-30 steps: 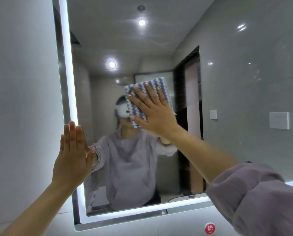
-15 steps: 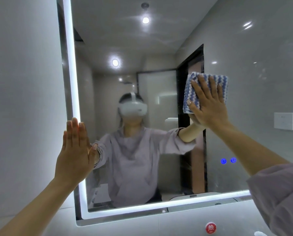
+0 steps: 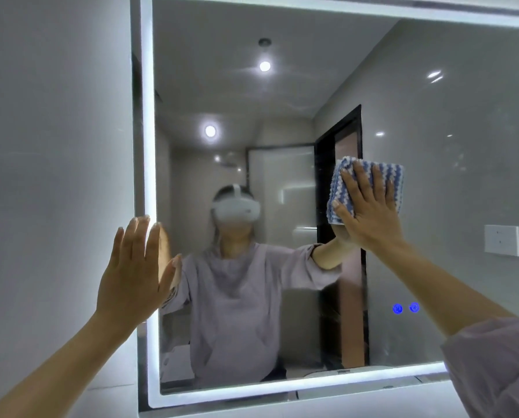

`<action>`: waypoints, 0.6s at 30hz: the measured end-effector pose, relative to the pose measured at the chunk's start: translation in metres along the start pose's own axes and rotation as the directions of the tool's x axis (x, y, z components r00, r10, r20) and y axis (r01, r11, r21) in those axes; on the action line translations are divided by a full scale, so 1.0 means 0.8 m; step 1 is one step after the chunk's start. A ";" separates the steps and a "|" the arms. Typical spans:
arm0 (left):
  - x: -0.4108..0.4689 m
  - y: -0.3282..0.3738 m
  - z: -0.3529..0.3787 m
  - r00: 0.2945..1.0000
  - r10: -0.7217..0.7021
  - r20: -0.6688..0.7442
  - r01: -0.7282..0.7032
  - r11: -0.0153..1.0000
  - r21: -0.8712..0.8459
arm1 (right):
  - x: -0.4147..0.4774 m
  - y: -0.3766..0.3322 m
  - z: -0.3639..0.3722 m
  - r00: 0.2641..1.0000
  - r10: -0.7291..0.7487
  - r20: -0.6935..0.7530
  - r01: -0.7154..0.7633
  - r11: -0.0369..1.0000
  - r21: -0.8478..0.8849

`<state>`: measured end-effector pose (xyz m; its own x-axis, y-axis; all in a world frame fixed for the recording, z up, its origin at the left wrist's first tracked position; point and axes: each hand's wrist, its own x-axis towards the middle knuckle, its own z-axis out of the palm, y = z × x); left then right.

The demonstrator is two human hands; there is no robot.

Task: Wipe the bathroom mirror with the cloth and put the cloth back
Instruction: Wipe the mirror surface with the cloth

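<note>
R hand (image 3: 370, 215) presses striped cloth (image 3: 394, 179) to lit mirror (image 3: 282, 110).
I see it flat, fingers straight, 3 o'clock; L hand (image 3: 134, 276) flat too, 9 o'clock edge.

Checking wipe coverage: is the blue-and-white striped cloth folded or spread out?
Folded: the blue-and-white striped cloth shows stacked layers at its left edge, a compact pad under the flat right hand on the light-framed mirror.

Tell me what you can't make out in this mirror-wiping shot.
Head view, the only one:
cloth: mostly covered by the right hand pressing it.
mirror: right edge cut off by the frame.
blue icons on the glass: too small to read.
The cloth's storage place: out of view.
</note>
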<state>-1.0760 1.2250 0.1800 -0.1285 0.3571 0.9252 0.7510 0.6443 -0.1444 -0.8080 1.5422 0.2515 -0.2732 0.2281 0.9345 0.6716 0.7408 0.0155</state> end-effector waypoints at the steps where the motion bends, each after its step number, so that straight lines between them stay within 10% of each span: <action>1: 0.006 0.000 -0.005 1.000 -0.001 -0.015 0.001 1.000 -0.001 | -0.001 -0.002 0.000 1.000 0.014 0.006 -0.014 1.000 0.014; 18: 0.043 0.007 0.018 0.996 -0.034 -0.080 0.027 0.996 -0.085 | 0.072 -0.009 -0.016 0.988 0.157 0.002 -0.157 0.980 0.120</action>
<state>-1.0860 1.2505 0.2057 -0.1018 0.2799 0.9546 0.7998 0.5937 -0.0888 -0.8200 1.5419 0.3100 -0.1654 0.3431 0.9246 0.6183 0.7665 -0.1738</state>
